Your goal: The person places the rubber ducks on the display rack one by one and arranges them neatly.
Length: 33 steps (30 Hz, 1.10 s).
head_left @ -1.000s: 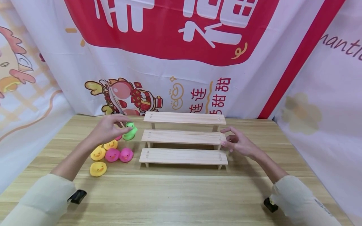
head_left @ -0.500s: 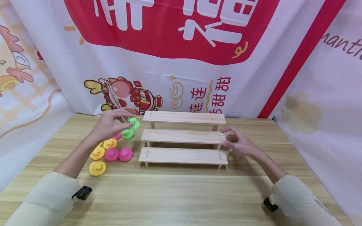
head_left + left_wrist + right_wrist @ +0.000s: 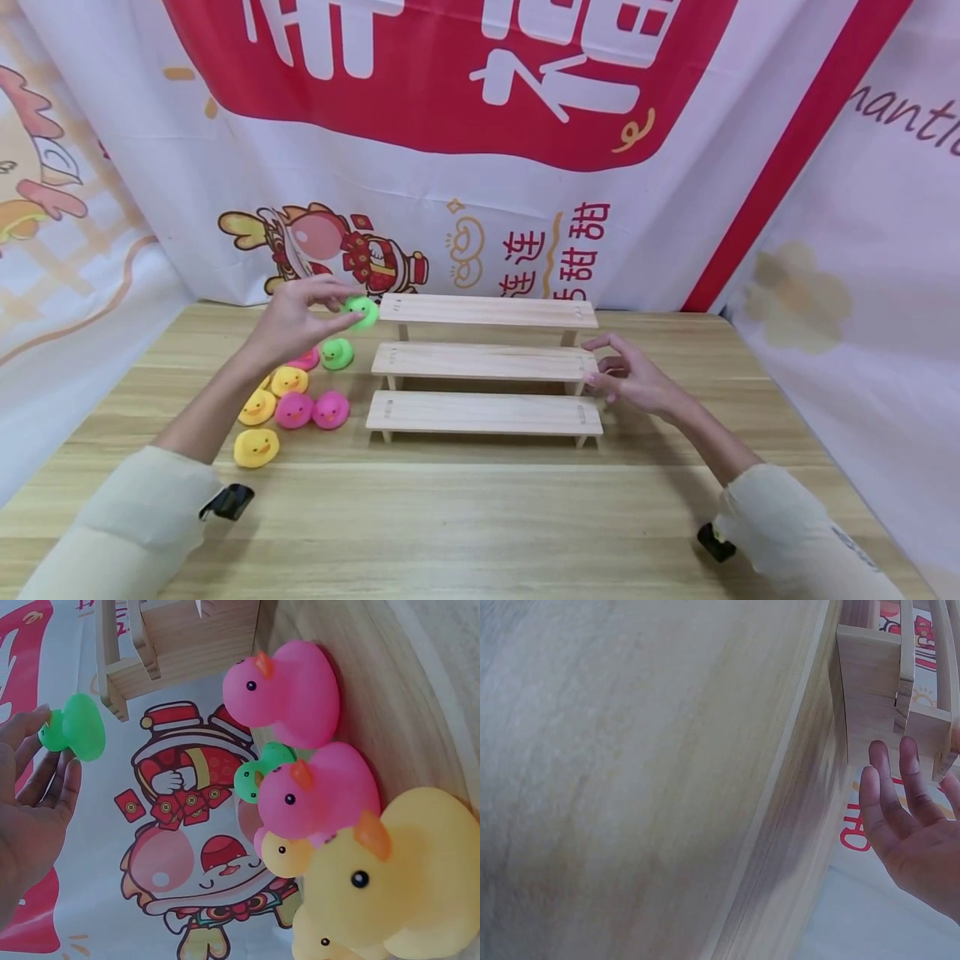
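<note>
The left hand (image 3: 296, 317) had moved its pinched green duck (image 3: 363, 312) up from the second green duck (image 3: 337, 353) to just beside the top shelf (image 3: 489, 311), seemingly leaving that shelf's left end the nearest obstacle. The right hand (image 3: 633, 379) pinched the middle shelf's (image 3: 483, 362) right end, while pink ducks (image 3: 294, 410) and yellow ducks (image 3: 257, 448) sat left of the shelves.

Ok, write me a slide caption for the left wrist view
Left hand holding a green toy duck aloft, with pink ducks and yellow ducks by the wooden table's surface.
</note>
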Each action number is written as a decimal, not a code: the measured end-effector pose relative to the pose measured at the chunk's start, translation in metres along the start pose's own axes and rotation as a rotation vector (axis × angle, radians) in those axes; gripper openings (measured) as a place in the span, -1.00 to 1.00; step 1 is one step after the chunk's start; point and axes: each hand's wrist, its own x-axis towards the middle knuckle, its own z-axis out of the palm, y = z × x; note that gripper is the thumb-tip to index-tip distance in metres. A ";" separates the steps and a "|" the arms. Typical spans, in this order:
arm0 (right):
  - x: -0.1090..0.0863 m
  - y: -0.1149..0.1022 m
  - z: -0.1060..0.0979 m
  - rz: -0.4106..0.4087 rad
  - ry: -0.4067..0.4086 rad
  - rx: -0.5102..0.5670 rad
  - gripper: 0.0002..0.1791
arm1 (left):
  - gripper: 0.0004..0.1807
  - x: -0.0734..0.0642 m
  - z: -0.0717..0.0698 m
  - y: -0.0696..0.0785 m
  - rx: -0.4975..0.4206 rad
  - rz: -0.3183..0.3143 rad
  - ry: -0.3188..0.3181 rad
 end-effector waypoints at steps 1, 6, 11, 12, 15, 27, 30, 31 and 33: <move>0.000 0.000 0.000 0.001 0.000 0.003 -0.46 | -0.67 0.001 0.001 0.001 0.000 0.001 -0.002; 0.000 0.001 0.000 0.000 -0.001 0.011 -0.46 | -0.67 0.006 0.005 0.004 0.012 0.008 -0.011; 0.000 0.001 0.000 -0.004 -0.002 0.016 -0.45 | -0.69 0.013 0.010 0.007 0.013 0.029 0.002; 0.001 0.001 0.000 -0.004 -0.001 0.015 -0.45 | -0.70 0.014 0.010 0.007 0.002 0.032 0.002; 0.001 0.001 0.000 -0.002 0.001 0.014 -0.45 | -0.69 0.018 0.013 0.010 -0.037 0.042 -0.002; 0.001 0.003 0.002 -0.013 0.004 0.036 -0.45 | -0.66 0.029 0.030 0.015 -0.113 0.037 -0.040; 0.000 0.004 0.003 -0.005 0.002 0.030 -0.46 | -0.66 0.031 0.035 0.017 -0.123 0.041 -0.040; 0.000 0.003 0.003 0.000 0.000 0.029 -0.46 | -0.67 0.032 0.037 0.018 -0.127 0.043 -0.039; 0.001 0.003 0.003 0.010 -0.002 0.025 -0.46 | -0.68 0.033 0.040 0.020 -0.140 0.047 -0.036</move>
